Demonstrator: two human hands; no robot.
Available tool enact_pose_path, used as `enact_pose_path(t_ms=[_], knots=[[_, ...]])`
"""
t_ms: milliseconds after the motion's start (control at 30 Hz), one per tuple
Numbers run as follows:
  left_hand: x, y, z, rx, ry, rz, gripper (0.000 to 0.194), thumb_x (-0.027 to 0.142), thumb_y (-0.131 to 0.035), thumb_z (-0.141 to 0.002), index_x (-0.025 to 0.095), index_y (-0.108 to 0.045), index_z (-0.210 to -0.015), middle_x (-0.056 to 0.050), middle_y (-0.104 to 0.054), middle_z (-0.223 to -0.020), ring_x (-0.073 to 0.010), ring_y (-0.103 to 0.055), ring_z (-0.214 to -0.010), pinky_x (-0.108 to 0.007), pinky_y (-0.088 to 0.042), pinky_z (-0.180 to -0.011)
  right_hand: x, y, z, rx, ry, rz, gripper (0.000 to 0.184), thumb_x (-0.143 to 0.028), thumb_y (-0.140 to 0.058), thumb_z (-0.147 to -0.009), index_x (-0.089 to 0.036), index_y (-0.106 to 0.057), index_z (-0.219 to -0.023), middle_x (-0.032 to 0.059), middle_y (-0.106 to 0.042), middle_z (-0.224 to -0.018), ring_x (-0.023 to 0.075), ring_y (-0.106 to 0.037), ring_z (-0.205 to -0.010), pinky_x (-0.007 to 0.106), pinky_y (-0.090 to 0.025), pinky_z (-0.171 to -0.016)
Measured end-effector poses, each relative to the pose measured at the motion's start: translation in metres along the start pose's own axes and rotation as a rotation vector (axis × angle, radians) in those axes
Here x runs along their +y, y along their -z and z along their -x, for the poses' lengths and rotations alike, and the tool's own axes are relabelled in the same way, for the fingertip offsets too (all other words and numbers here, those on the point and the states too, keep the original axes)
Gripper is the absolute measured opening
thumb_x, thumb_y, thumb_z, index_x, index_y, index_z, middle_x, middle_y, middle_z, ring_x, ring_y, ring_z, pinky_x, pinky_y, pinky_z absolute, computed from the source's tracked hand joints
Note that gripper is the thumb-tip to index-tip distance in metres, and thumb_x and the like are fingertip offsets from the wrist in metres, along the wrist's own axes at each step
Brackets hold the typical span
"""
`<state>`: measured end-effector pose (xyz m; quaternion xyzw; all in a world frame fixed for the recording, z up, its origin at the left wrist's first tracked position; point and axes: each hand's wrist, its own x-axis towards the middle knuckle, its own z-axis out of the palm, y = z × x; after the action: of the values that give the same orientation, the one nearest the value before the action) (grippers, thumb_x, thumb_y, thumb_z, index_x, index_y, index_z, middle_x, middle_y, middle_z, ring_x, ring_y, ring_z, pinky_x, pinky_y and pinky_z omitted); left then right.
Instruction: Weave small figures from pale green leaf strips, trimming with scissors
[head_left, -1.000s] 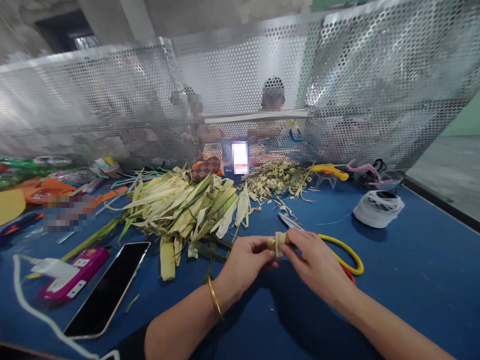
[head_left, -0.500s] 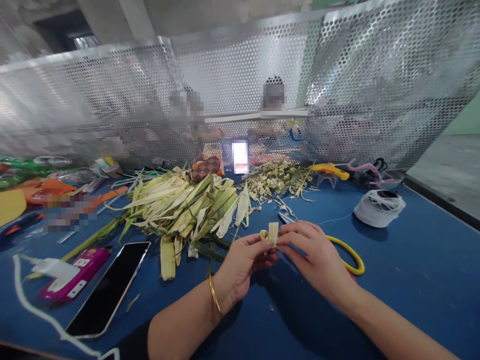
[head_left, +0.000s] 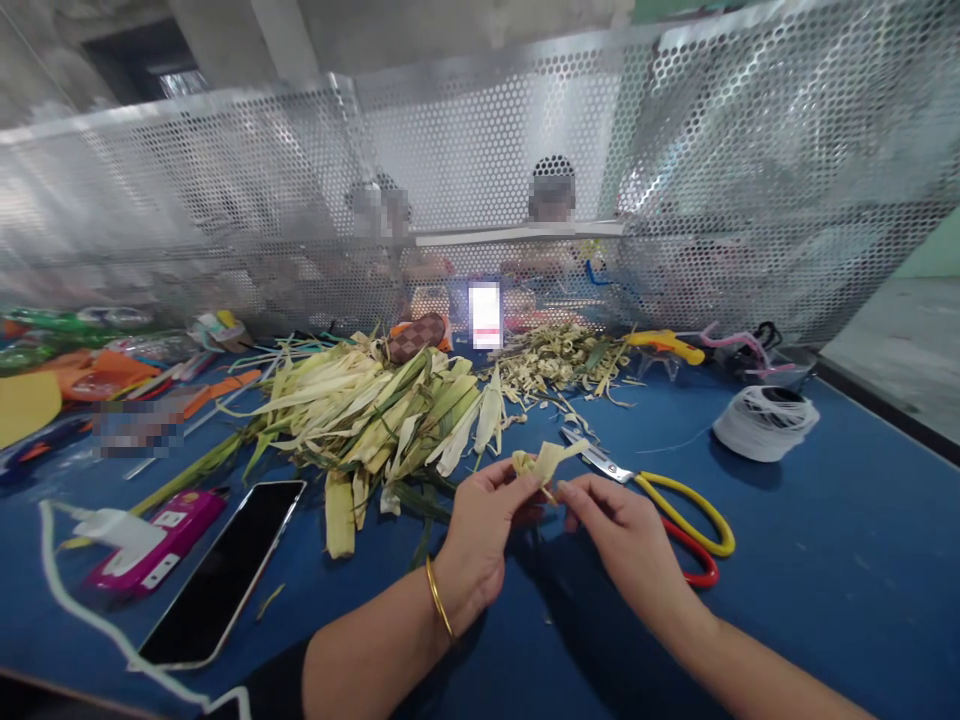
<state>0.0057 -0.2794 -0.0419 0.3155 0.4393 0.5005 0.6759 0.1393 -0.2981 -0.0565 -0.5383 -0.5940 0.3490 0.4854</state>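
My left hand (head_left: 486,525), with a gold bangle at the wrist, pinches a folded strip of pale corn husk (head_left: 551,460) whose loose end points up and right. My right hand (head_left: 626,535) is closed in a pinch beside a thin end at the strip's lower side; what lies between its fingertips is too small to make out. Behind and to the right of that hand lie scissors (head_left: 682,495) with one yellow and one red handle. Beyond my left hand is a big pile of corn husks (head_left: 375,405).
A phone (head_left: 225,570) and a magenta power strip (head_left: 161,540) with a white charger lie at left. White thread (head_left: 757,430) stands at right. Husk scraps (head_left: 555,360), a yellow glue gun (head_left: 664,345) and a lit screen (head_left: 486,315) are by the perforated metal screen (head_left: 480,130).
My right hand has dropped lower, uncovering more of the scissors. The husk's loose end, upright before, now leans to the right. The view has shifted slightly.
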Motion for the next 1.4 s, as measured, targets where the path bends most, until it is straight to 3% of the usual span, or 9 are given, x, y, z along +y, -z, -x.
enact_pose_path(t_ms=[100,233,400,567,667,867,1000,1200,1400], knots=[[0.001,0.001,0.001,-0.082,0.042,-0.047,0.04,0.035,-0.083,-0.056,0.012,-0.072,-0.087,-0.005,-0.068,-0.076,-0.0086,-0.056,-0.061,-0.019,-0.045,-0.059,-0.002,0.001,-0.007,0.028,-0.211,-0.353,0.031,-0.048,-0.071,-0.067,-0.019,-0.064,-0.076,-0.0011,-0.062,-0.064,0.0135,-0.053,-0.057,0.026,-0.043,-0.057],[0.0,-0.001,0.006,-0.191,0.121,-0.092,0.042,0.04,-0.081,-0.059,0.011,-0.073,-0.089,-0.006,-0.068,-0.074,-0.0087,-0.057,-0.06,-0.019,-0.045,-0.059,-0.004,0.003,-0.009,0.043,-0.243,-0.526,0.034,-0.043,-0.08,-0.057,-0.018,-0.06,-0.07,0.0001,-0.064,-0.07,0.0135,-0.055,-0.062,0.026,-0.045,-0.059],[-0.001,-0.003,0.009,-0.22,0.099,-0.111,0.042,0.038,-0.08,-0.061,0.012,-0.073,-0.093,-0.006,-0.069,-0.074,-0.0101,-0.059,-0.063,-0.02,-0.046,-0.062,-0.008,0.0,-0.005,0.104,-0.24,-0.481,0.035,-0.042,-0.079,-0.058,-0.019,-0.053,-0.067,-0.003,-0.057,-0.056,0.0133,-0.053,-0.054,0.025,-0.045,-0.053],[0.001,-0.006,0.011,-0.222,0.081,-0.117,0.043,0.038,-0.079,-0.063,0.013,-0.072,-0.098,-0.005,-0.069,-0.078,-0.0108,-0.059,-0.063,-0.022,-0.047,-0.064,-0.008,0.0,-0.004,0.187,-0.119,-0.338,0.024,-0.039,-0.072,-0.065,-0.018,-0.06,-0.07,-0.0013,-0.057,-0.06,0.0136,-0.052,-0.055,0.025,-0.044,-0.051],[0.002,-0.007,0.012,-0.2,0.07,-0.121,0.046,0.033,-0.083,-0.057,0.012,-0.072,-0.097,-0.004,-0.067,-0.078,-0.0098,-0.057,-0.063,-0.022,-0.047,-0.064,-0.006,0.001,-0.003,0.201,-0.07,-0.224,0.019,-0.037,-0.067,-0.068,-0.018,-0.065,-0.071,0.0001,-0.06,-0.061,0.0146,-0.053,-0.056,0.026,-0.044,-0.053],[0.001,-0.003,0.008,-0.136,0.051,-0.112,0.043,0.035,-0.083,-0.057,0.011,-0.073,-0.09,-0.004,-0.066,-0.072,-0.0084,-0.054,-0.058,-0.021,-0.044,-0.059,-0.006,-0.001,-0.002,0.099,-0.132,-0.322,0.023,-0.038,-0.071,-0.067,-0.019,-0.066,-0.077,0.0027,-0.068,-0.071,0.0168,-0.06,-0.062,0.028,-0.049,-0.058],[0.002,0.001,0.003,-0.117,0.122,-0.016,0.039,0.034,-0.083,-0.056,0.012,-0.073,-0.087,-0.003,-0.065,-0.072,-0.0075,-0.054,-0.057,-0.021,-0.045,-0.059,-0.009,0.002,-0.004,0.004,-0.007,-0.396,0.017,-0.037,-0.07,-0.071,-0.021,-0.067,-0.078,0.0028,-0.068,-0.08,0.0186,-0.062,-0.075,0.031,-0.051,-0.069],[0.003,-0.001,0.004,-0.151,0.101,-0.086,0.044,0.032,-0.082,-0.057,0.012,-0.072,-0.094,-0.002,-0.064,-0.068,-0.0077,-0.053,-0.055,-0.021,-0.043,-0.058,-0.005,0.01,-0.008,0.053,0.165,-0.172,0.025,-0.036,-0.062,-0.078,-0.021,-0.064,-0.059,0.0027,-0.061,-0.069,0.0179,-0.056,-0.071,0.03,-0.046,-0.066],[0.003,-0.003,0.006,-0.093,-0.012,-0.161,0.044,0.035,-0.082,-0.054,0.012,-0.071,-0.089,-0.003,-0.066,-0.067,-0.0113,-0.056,-0.057,-0.023,-0.044,-0.058,-0.01,0.01,-0.008,0.03,0.02,-0.248,0.021,-0.041,-0.066,-0.072,-0.02,-0.065,-0.07,0.0019,-0.064,-0.067,0.016,-0.056,-0.062,0.028,-0.047,-0.059]])
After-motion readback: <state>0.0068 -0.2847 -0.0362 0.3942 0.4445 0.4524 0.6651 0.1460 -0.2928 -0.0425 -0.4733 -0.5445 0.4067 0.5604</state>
